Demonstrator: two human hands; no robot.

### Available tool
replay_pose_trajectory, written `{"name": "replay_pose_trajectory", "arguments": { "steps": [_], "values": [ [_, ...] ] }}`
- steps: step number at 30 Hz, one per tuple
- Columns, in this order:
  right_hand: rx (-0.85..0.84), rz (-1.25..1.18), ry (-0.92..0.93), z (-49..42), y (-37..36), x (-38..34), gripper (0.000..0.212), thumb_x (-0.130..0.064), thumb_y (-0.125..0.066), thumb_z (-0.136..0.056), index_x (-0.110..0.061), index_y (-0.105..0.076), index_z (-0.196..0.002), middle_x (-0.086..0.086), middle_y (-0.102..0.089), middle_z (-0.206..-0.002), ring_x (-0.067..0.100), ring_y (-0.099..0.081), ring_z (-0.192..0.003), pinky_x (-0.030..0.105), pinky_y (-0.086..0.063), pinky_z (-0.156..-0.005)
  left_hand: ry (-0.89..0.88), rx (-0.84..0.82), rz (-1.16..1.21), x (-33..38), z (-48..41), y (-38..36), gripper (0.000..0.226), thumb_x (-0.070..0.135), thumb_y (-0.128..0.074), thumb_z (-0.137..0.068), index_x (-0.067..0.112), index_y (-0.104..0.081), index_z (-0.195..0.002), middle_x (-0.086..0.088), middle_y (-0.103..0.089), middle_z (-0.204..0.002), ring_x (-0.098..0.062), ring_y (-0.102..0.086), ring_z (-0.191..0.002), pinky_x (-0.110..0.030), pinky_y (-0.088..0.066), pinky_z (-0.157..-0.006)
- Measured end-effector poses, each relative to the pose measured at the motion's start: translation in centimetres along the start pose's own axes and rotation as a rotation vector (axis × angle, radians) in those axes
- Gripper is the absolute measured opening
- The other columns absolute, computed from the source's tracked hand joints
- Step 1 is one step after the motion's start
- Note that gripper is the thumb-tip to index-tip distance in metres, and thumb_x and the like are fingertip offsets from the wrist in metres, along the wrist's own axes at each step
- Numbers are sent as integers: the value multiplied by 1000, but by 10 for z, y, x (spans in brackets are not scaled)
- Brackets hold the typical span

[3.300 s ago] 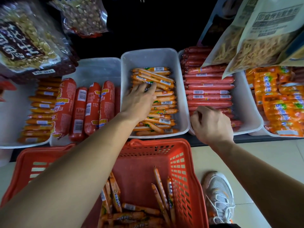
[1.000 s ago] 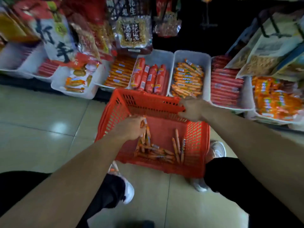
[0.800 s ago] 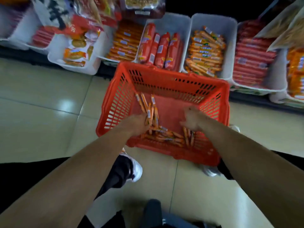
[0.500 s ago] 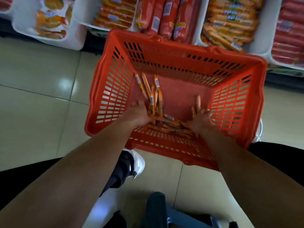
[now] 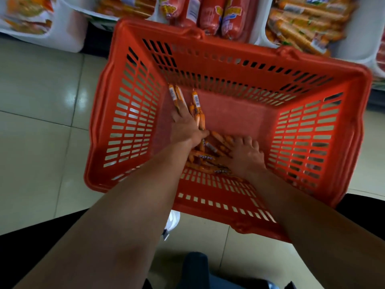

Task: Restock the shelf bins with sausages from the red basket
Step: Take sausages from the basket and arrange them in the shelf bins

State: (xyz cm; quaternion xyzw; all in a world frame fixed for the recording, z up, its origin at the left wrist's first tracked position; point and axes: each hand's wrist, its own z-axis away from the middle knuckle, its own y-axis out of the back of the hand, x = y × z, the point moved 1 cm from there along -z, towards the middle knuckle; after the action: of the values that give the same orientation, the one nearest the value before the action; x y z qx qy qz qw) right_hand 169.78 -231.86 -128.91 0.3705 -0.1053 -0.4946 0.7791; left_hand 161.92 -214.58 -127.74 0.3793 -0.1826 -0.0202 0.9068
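You have both hands down in the red basket [image 5: 229, 49], which sits just below the shelf bin [image 5: 358, 38] so the lift up should be short. Your left hand [image 5: 185, 126] lies flat, fingers [image 5: 180, 107] stretched over the sausages [image 5: 208, 157], apparently to rake them toward the near wall. Your right hand [image 5: 245, 155] bends its fingers into the heap (whether they grip any, I cannot tell). The sausages are thin, orange-wrapped sticks with barcode labels, likely slippery, and they match that bin's stock.
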Motion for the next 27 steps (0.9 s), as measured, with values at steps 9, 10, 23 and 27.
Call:
{"name": "replay_pose_trajectory", "arguments": {
  "steps": [9, 10, 23, 27],
  "values": [
    [-182, 154, 196, -6, 2, -7, 91, -71, -72, -64, -16, -46, -131, 9, -48, -132, 32, -48, -122, 43, -46, -97, 72, 23, 179, -2, -14, 5, 86, 27, -84, -76, 7, -31, -141, -15, -46, -139, -33, -51, -126, -38, -42, -100],
    [-187, 167, 221, -5, 0, -8, 84, -69, -71, -67, -16, -49, -128, 9, -49, -131, 31, -50, -120, 42, -46, -95, 83, 28, 199, -4, -16, 5, 81, 28, -84, -76, 8, -35, -137, -14, -51, -135, -32, -54, -123, -36, -44, -97],
    [-244, 89, 263, 7, -6, -7, 53, -60, -73, -71, -23, -61, -108, 3, -65, -118, 26, -61, -108, 34, -47, -84, 24, 35, 207, -26, -23, 32, 63, 24, -82, -80, 15, -49, -133, -2, -66, -122, -20, -62, -116, -24, -45, -91],
    [-242, 83, 254, 8, -10, -8, 58, -57, -73, -69, -24, -60, -115, 3, -65, -120, 26, -61, -111, 35, -48, -87, 82, -50, 205, -22, -16, 24, 87, 30, -86, -75, 14, -35, -144, -6, -60, -134, -26, -56, -125, -30, -44, -96]
  ]
}}
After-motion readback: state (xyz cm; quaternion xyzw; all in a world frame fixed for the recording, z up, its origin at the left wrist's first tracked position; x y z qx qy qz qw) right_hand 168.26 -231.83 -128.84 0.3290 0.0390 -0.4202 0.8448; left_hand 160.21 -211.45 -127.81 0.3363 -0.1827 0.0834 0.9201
